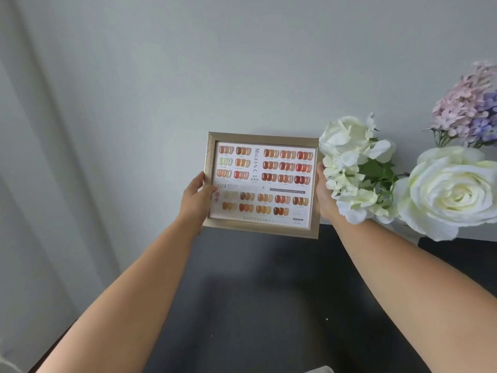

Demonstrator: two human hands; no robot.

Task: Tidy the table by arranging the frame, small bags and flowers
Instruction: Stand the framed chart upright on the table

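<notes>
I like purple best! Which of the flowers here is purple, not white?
The fluffy pink-and-purple hydrangea bunch at the far right, highest up against the wall. The roses and small blossoms below it are all creamy white.

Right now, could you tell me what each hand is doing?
Left hand: closed on the frame's left edge.
Right hand: holding the frame's right edge, partly hidden by white flowers.
</notes>
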